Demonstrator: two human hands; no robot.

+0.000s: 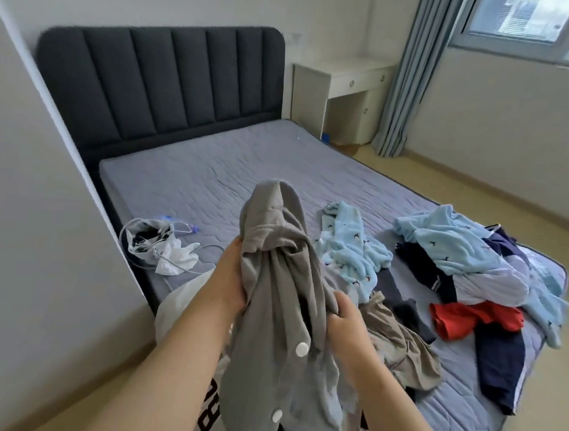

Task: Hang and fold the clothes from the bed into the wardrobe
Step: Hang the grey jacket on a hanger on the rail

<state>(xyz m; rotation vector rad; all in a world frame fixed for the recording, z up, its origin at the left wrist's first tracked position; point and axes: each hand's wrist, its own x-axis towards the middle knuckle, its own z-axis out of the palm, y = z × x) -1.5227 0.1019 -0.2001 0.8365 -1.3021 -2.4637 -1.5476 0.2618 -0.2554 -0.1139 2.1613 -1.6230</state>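
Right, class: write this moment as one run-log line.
held: grey shirt | left hand: grips shirt | right hand: grips shirt | bed: blue top, red garment, navy garment lie loose | wardrobe: not in view

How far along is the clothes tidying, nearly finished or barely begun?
Early, it seems. Done: nothing visibly; the wardrobe is out of view. In hand: the left hand and right hand grip a crumpled grey buttoned shirt. Left: light blue patterned garments, a red garment, a navy garment and a khaki garment lie unfolded on the grey quilted mattress.
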